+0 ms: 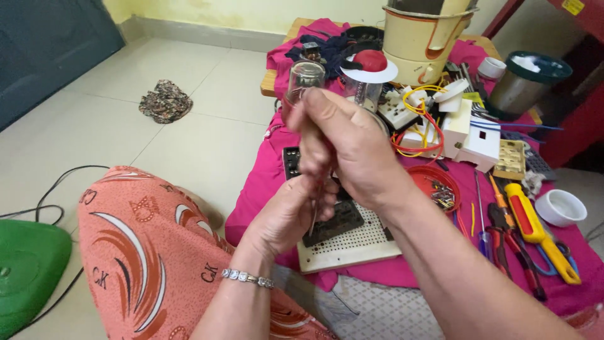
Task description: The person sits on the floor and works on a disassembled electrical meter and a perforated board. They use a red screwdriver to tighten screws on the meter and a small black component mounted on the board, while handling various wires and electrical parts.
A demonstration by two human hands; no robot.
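Observation:
My right hand (352, 148) is closed around a clear glass bulb (305, 77), whose rounded top sticks out above my fingers. Just below it my left hand (292, 211) pinches something thin at the bulb's lower end; the fingers hide what it is. Both hands hover over a white perforated board (352, 245) carrying a black socket strip (340, 220), which lies on a pink cloth (258, 189). A bracelet shows on my left wrist.
The low table holds a red bowl of small parts (434, 182), white switch boxes with yellow and red wires (440, 126), a cream mixer base (421, 38), pliers and a yellow-handled screwdriver (535, 233), a white cup (560, 206). A rag (165, 101), black cable and a green object (25, 271) lie on the floor.

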